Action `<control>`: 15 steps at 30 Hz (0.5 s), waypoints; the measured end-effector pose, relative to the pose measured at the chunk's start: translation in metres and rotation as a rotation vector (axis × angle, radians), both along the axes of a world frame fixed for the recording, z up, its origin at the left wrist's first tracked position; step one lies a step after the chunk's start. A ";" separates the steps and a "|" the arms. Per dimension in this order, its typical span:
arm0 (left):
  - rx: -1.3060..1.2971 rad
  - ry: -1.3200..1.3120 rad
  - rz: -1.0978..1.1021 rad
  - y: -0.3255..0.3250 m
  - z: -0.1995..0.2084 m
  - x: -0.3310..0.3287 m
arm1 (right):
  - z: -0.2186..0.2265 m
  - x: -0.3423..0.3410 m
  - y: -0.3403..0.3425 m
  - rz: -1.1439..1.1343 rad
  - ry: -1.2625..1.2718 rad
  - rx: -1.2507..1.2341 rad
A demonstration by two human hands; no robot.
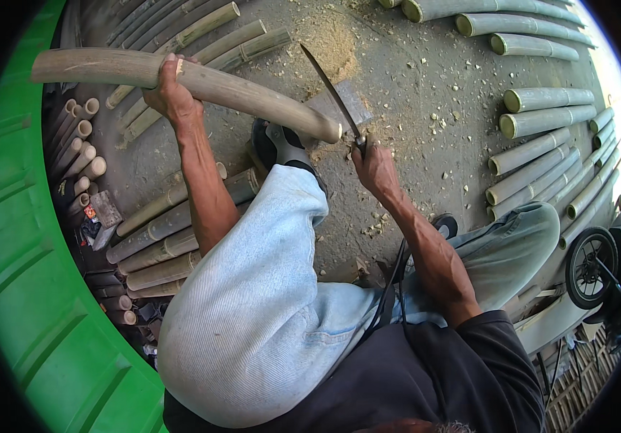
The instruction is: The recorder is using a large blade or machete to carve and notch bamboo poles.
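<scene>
My left hand (175, 92) is closed around a thick bamboo pole (253, 97), which slants from the upper left down toward the middle. The pole's near right end hangs above a flat board (351, 106) on the ground, close to my shoe (282, 146). In my right hand (377, 167) is the dark handle of a long, slightly curved machete (331, 85). Its blade points up and to the left, just right of the pole's end; I cannot tell whether they touch.
Pale shavings (328, 43) and chips are scattered over the concrete floor. Bamboo poles (548, 123) lie in rows at right, with more poles (163, 224) at left. A green corrugated sheet (29, 274) borders the left side. A wheel (590, 267) stands at lower right.
</scene>
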State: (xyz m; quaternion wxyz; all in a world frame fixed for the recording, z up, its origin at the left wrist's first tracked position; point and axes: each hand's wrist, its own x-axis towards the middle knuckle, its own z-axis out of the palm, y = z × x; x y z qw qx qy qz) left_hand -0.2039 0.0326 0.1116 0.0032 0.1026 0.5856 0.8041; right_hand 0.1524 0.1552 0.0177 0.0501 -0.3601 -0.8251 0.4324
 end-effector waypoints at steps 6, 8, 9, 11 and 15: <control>0.079 -0.075 -0.123 0.005 0.000 0.006 | -0.020 0.010 -0.004 -0.072 0.164 0.042; 0.103 -0.090 -0.112 0.003 0.005 0.012 | -0.053 0.026 -0.001 0.033 -0.022 0.023; 0.057 -0.083 -0.122 -0.005 0.006 0.014 | -0.057 0.024 0.000 0.036 -0.017 0.026; 0.008 -0.080 -0.136 -0.008 0.012 0.019 | -0.056 0.026 0.002 0.055 -0.058 -0.017; -0.007 -0.235 0.158 -0.006 0.020 0.017 | -0.039 0.027 -0.007 0.013 -0.054 -0.029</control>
